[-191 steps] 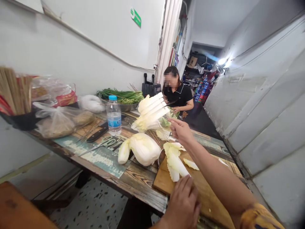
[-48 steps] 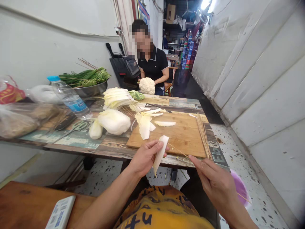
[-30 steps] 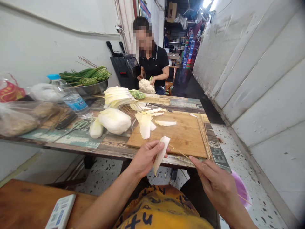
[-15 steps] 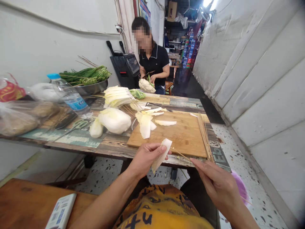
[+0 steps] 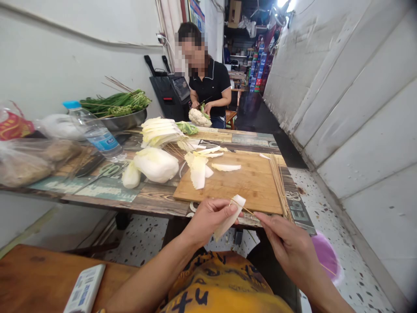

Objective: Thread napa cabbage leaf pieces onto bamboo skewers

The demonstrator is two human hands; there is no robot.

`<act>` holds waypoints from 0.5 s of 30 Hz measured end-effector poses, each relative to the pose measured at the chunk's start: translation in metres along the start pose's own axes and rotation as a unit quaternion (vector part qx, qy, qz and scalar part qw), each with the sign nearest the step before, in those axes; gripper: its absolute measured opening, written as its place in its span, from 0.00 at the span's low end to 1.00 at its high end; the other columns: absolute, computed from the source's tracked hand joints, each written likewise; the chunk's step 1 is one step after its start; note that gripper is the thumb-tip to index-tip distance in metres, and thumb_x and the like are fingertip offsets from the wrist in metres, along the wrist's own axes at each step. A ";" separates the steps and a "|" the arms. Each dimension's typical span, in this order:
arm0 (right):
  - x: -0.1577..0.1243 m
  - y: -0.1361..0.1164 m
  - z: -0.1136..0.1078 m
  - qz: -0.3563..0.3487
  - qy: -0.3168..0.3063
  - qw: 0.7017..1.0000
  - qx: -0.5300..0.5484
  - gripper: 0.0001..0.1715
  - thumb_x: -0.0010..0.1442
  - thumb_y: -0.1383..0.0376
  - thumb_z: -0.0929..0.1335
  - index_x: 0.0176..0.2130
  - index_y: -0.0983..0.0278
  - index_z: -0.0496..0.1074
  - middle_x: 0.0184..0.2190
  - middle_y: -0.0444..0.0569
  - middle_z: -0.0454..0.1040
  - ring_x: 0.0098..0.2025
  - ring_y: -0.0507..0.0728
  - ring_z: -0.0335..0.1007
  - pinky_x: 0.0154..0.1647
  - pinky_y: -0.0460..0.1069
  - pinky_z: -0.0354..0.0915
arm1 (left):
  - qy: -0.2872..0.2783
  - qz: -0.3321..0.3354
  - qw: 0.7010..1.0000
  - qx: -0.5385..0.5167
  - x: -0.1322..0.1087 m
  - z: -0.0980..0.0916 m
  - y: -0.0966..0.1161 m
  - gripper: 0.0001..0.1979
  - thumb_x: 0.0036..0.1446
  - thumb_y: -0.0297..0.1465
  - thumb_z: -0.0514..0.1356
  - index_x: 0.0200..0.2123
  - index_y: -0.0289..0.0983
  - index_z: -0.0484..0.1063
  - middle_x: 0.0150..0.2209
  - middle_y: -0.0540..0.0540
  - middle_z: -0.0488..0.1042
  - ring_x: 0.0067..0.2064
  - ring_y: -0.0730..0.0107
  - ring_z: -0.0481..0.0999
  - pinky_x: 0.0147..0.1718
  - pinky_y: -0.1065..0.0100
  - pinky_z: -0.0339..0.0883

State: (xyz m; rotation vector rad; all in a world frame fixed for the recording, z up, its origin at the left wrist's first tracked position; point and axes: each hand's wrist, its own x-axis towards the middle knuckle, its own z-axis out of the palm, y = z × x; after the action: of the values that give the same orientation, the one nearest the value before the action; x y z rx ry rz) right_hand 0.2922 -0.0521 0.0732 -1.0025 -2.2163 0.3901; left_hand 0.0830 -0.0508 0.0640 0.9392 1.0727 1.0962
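Observation:
Between the thumb and fingers of my left hand (image 5: 215, 217) is a strip of napa cabbage leaf (image 5: 230, 217), held just off the table's near edge. My right hand (image 5: 288, 243) pinches a thin bamboo skewer (image 5: 246, 209), whose front part lies across the upper end of the leaf; whether it pierces the leaf I cannot tell. Beyond my hands is a wooden cutting board (image 5: 241, 187) with cut cabbage leaves (image 5: 198, 169) at its left. More skewers (image 5: 279, 187) lie along the board's right edge.
Left of the board sit a whole cabbage (image 5: 158, 165), skewered cabbage slices (image 5: 159, 132), scissors (image 5: 109, 169), a water bottle (image 5: 97, 132) and a metal bowl of greens (image 5: 125, 119). Across the table, a person (image 5: 210, 82) holds a cauliflower (image 5: 199, 116). A purple basin (image 5: 325, 256) stands on the floor.
My left hand and the leaf have moved right, toward my right hand. The skewer now overlaps the leaf, with less of it showing between my hands.

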 end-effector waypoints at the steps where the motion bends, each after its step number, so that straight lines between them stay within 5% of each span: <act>1: 0.000 0.000 0.000 0.002 0.000 1.000 0.001 0.19 0.65 0.70 0.60 0.51 0.60 0.72 0.36 0.49 0.78 0.36 0.53 0.76 0.35 0.45 0.71 | 0.003 0.000 1.000 -0.007 0.000 0.000 -0.001 0.16 0.48 0.43 0.66 0.28 0.35 0.81 0.22 0.47 0.76 0.24 0.74 0.70 0.25 0.74 0.60; 10: -0.007 0.004 -0.019 0.006 0.009 1.000 0.012 0.16 0.64 0.71 0.63 0.49 0.62 0.74 0.36 0.49 0.79 0.36 0.53 0.76 0.34 0.44 0.70 | 0.071 -0.017 0.986 -0.148 0.004 -0.009 0.008 0.14 0.42 0.39 0.71 0.24 0.34 0.78 0.25 0.48 0.77 0.23 0.78 0.71 0.25 0.77 0.63; 15: -0.010 0.004 -0.020 -0.006 0.013 1.000 -0.015 0.17 0.64 0.72 0.63 0.49 0.63 0.73 0.33 0.48 0.78 0.33 0.53 0.75 0.31 0.45 0.68 | 0.043 -0.036 0.984 -0.169 0.006 -0.007 0.011 0.13 0.42 0.38 0.71 0.26 0.33 0.78 0.25 0.47 0.77 0.23 0.78 0.72 0.25 0.77 0.64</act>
State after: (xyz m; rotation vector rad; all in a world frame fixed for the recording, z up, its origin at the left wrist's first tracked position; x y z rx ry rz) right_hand 0.3128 -0.0568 0.0821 -1.0047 -2.2095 0.3375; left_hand 0.0745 -0.0427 0.0715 0.5843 0.9447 1.2203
